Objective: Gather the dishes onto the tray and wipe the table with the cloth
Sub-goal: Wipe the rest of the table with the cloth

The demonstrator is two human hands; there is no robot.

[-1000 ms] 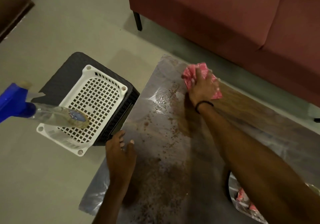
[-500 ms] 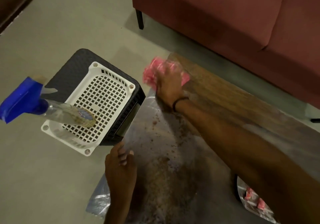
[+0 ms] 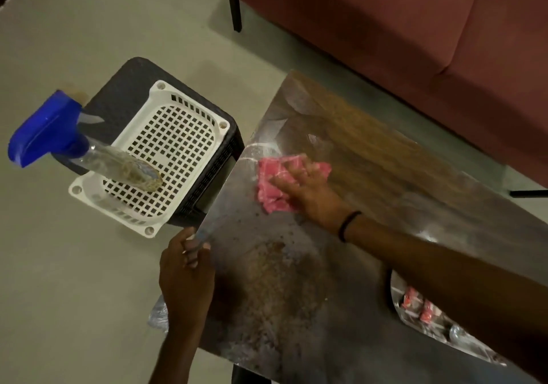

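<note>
A pink cloth lies on the table, near its left edge. My right hand presses flat on the cloth with fingers spread, my arm reaching across the table. My left hand curls its fingers around the table's left edge. Brown crumbs and a smeared stain cover the near part of the tabletop. A white perforated tray sits on a dark stool left of the table. A shiny dish with red-and-white bits shows partly under my right forearm.
A spray bottle with a blue head lies tilted in the tray. A dark red sofa runs along the far side of the table. Bare floor surrounds the stool.
My right hand has swept the cloth from the far edge to the far-left corner, then back toward me along the left side. My left hand's fingers have curled onto the table edge.
</note>
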